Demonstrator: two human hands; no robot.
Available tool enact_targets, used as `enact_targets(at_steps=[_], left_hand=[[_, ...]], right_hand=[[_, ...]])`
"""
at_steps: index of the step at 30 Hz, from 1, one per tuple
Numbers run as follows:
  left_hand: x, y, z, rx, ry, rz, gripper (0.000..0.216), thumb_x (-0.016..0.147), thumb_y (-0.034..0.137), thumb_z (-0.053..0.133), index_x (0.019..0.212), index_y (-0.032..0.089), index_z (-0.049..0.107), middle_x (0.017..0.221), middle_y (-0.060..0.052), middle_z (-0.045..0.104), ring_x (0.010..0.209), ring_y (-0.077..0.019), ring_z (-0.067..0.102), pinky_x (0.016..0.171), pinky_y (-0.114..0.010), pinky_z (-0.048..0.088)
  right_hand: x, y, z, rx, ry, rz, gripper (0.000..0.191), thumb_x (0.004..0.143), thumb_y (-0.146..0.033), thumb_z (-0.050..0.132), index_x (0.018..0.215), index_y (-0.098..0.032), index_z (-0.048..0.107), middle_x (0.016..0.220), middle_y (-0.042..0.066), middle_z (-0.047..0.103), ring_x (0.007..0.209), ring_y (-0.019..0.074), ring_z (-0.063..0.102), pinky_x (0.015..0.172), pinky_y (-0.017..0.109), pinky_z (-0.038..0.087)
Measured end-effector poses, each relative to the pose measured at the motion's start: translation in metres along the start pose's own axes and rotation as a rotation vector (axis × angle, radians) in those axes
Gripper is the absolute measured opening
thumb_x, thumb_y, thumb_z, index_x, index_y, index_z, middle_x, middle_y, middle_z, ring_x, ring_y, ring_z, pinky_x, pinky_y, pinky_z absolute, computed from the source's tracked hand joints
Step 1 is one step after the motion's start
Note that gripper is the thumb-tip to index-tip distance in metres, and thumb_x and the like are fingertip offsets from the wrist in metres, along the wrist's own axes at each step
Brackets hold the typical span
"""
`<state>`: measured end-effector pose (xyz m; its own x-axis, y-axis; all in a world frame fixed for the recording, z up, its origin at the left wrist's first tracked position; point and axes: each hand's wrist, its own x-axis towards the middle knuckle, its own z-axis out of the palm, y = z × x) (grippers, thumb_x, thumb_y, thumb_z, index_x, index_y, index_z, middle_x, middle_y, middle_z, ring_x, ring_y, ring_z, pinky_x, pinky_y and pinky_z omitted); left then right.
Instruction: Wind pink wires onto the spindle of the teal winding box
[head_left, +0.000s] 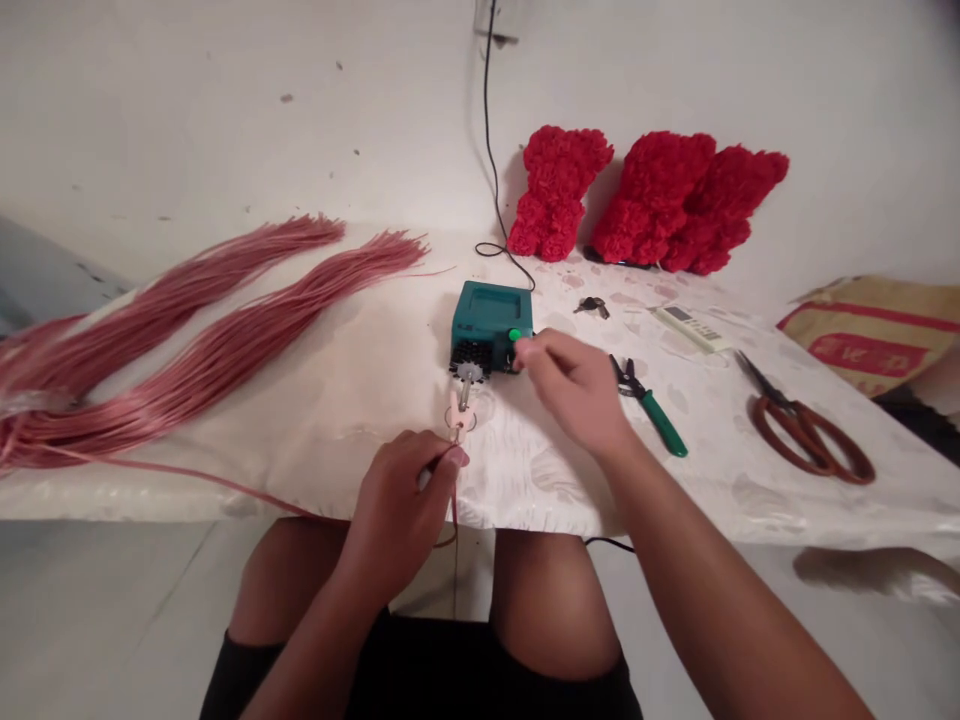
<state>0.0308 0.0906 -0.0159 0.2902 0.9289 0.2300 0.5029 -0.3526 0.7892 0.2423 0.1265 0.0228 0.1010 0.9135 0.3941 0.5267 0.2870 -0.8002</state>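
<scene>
A small teal machine [491,308] stands on the table, with a black toothed part and a metal shaft at its front. On the shaft's end is a pale pink clip [460,416]. Just below the clip, my left hand [409,500] pinches a thin reddish cord [455,505], whose lower part hangs past the table edge. My right hand [574,385] is at the machine's right front, fingers curled beside the green button [515,335]. Whether those fingers grip a knob there is hidden.
Pink strand bundles [217,320] lie at left. Red flower bears [559,190] stand against the wall. Green-handled pliers [660,420], brown-handled scissors [810,435], keys [592,306] and a pale card [690,328] lie at right. A black cable [491,140] runs up the wall.
</scene>
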Motion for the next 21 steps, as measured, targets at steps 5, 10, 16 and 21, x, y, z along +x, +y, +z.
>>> enact_targets(at_steps=[5, 10, 16, 21], left_hand=[[0.001, 0.000, 0.002, -0.010, 0.031, 0.036, 0.031, 0.094, 0.022, 0.051, 0.064, 0.020, 0.060, 0.062, 0.002, 0.055, 0.071, -0.0174, 0.054, 0.073, -0.032, 0.037], [0.001, 0.001, 0.002, -0.025, 0.041, 0.037, 0.031, 0.094, 0.022, 0.051, 0.065, 0.019, 0.059, 0.063, 0.001, 0.055, 0.072, -0.0176, 0.053, 0.073, -0.033, 0.037], [-0.002, -0.001, 0.004, -0.024, 0.050, 0.037, 0.031, 0.094, 0.021, 0.051, 0.064, 0.019, 0.057, 0.065, 0.001, 0.055, 0.074, -0.0176, 0.053, 0.074, -0.033, 0.037], [-0.001, -0.001, 0.006, -0.030, 0.062, 0.037, 0.033, 0.095, 0.021, 0.052, 0.062, 0.019, 0.055, 0.061, 0.002, 0.054, 0.070, -0.0158, 0.053, 0.073, -0.032, 0.037]], right_hand=[[0.019, 0.011, -0.023, -0.319, 0.128, -0.111, 0.026, 0.095, -0.041, 0.054, 0.105, -0.020, 0.065, 0.066, -0.002, 0.050, 0.062, 0.0148, 0.047, 0.064, 0.027, 0.036], [0.031, 0.024, -0.006, -0.434, -0.095, -0.003, 0.042, 0.098, -0.047, 0.048, 0.129, -0.021, 0.058, 0.068, -0.001, 0.054, 0.065, 0.0174, 0.053, 0.064, 0.028, 0.034], [0.033, 0.029, 0.005, -0.333, -0.048, 0.041, 0.040, 0.099, -0.050, 0.047, 0.126, -0.022, 0.059, 0.067, -0.001, 0.053, 0.067, 0.0175, 0.055, 0.065, 0.029, 0.036], [0.037, 0.038, 0.005, -0.264, -0.019, 0.007, 0.042, 0.097, -0.056, 0.049, 0.120, -0.024, 0.062, 0.064, -0.002, 0.053, 0.063, 0.0181, 0.055, 0.065, 0.031, 0.038]])
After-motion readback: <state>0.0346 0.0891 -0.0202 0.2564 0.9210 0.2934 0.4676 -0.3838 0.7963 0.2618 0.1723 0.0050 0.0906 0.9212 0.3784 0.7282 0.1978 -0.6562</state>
